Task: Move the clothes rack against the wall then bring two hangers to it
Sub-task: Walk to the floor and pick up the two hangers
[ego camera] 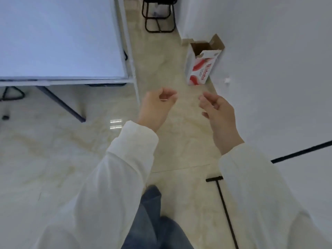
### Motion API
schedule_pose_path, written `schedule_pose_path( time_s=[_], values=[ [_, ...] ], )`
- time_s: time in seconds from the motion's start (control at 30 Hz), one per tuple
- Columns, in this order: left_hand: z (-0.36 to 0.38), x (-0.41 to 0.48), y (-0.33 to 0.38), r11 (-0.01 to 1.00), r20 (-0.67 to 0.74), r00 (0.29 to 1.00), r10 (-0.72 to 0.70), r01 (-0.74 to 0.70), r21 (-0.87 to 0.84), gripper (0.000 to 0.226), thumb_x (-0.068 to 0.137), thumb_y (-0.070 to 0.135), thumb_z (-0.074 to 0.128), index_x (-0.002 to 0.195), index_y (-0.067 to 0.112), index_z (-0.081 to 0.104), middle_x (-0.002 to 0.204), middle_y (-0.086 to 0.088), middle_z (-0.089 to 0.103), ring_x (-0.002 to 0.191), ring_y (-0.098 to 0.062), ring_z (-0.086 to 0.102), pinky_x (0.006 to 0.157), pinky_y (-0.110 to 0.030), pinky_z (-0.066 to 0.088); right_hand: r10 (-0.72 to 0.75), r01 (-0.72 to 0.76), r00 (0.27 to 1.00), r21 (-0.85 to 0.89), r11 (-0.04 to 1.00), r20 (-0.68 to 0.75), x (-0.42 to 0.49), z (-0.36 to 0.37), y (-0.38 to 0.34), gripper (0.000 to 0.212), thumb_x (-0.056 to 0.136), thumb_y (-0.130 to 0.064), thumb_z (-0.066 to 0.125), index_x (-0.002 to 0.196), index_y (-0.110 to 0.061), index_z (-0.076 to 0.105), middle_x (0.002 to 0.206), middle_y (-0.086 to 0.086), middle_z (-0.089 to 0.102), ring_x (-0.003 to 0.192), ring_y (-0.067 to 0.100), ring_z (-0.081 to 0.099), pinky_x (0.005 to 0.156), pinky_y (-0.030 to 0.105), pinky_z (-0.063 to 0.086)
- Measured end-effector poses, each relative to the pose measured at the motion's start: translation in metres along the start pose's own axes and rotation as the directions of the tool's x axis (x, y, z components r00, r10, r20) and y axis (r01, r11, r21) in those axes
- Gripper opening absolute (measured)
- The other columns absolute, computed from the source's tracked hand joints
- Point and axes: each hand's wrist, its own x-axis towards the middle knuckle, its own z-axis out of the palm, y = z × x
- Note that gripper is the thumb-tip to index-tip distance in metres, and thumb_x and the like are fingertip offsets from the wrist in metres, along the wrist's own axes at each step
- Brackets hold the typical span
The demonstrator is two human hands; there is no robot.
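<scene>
Thin black bars of the clothes rack (226,209) show at the lower right: an upright pole with a short foot bar on the floor, and another bar (303,151) slanting along the white wall. My right sleeve hides the part between them. My left hand (156,106) hovers mid-frame over the floor, fingers loosely curled, holding nothing. My right hand (217,110) is beside it, nearer the wall, fingers bent and apart, also empty. Neither hand touches the rack. No hangers are in view.
A whiteboard on a stand (59,38) fills the upper left, its dark legs (61,103) spreading over the tile floor. An open red-and-white cardboard box (201,65) leans against the right wall (269,51). A black stool frame (159,17) stands further along the passage.
</scene>
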Motion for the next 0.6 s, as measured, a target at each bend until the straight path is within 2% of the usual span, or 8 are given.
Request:
schedule_pose_path(
  time_s=[0.1,0.17,0.33,0.47,0.6],
  values=[
    [-0.052,-0.033,-0.026,0.996,-0.162,0.982,-0.092,0.088,-0.031,0.015,0.086,0.019,0.057,0.098,0.016,0.064,0.088,0.003,0.062,0.080,-0.010,0.057,0.080,-0.023,0.046,-0.006,0.012,0.984,-0.033,0.999,0.176,-0.021,0.051,0.008,0.011,0.085,-0.020,0.060,0.096,-0.023,0.059,0.099,-0.002,0.062,0.088,0.008,0.056,0.082,0.023,0.046],
    [-0.089,-0.057,-0.040,0.992,-0.262,0.957,-0.126,0.117,-0.048,0.011,0.085,0.021,0.057,0.095,0.020,0.063,0.085,0.006,0.063,0.086,-0.011,0.059,0.084,-0.027,0.046,-0.011,0.025,0.962,-0.050,0.998,0.272,-0.039,0.085,0.006,0.008,0.085,-0.021,0.060,0.089,-0.028,0.057,0.105,0.001,0.063,0.092,0.010,0.057,0.086,0.025,0.046],
    [-0.190,-0.117,-0.067,0.989,-0.456,0.878,-0.145,0.125,-0.075,0.011,0.087,0.023,0.054,0.095,0.022,0.062,0.085,0.009,0.062,0.080,-0.003,0.057,0.081,-0.021,0.046,-0.043,0.073,0.880,-0.046,0.996,0.473,-0.101,0.180,-0.003,0.010,0.084,-0.022,0.062,0.092,-0.028,0.057,0.102,0.001,0.062,0.093,0.011,0.057,0.077,0.019,0.045],
    [-0.283,-0.167,-0.096,0.981,-0.584,0.789,-0.191,0.138,-0.136,0.010,0.087,0.026,0.054,0.094,0.025,0.061,0.081,0.015,0.061,0.091,-0.008,0.062,0.079,-0.019,0.046,-0.036,0.086,0.794,-0.054,0.995,0.607,-0.169,0.274,-0.008,0.011,0.084,-0.023,0.062,0.093,-0.028,0.058,0.105,0.001,0.062,0.097,0.013,0.057,0.086,0.025,0.046],
    [-0.379,-0.222,-0.135,0.972,-0.692,0.683,-0.234,0.144,-0.186,0.008,0.088,0.024,0.054,0.094,0.023,0.060,0.088,0.009,0.063,0.093,-0.010,0.062,0.075,-0.018,0.045,-0.044,0.115,0.706,-0.054,0.992,0.706,-0.243,0.369,-0.007,0.016,0.085,-0.023,0.061,0.101,-0.022,0.059,0.105,0.001,0.063,0.098,0.011,0.059,0.083,0.019,0.047]
  ],
)
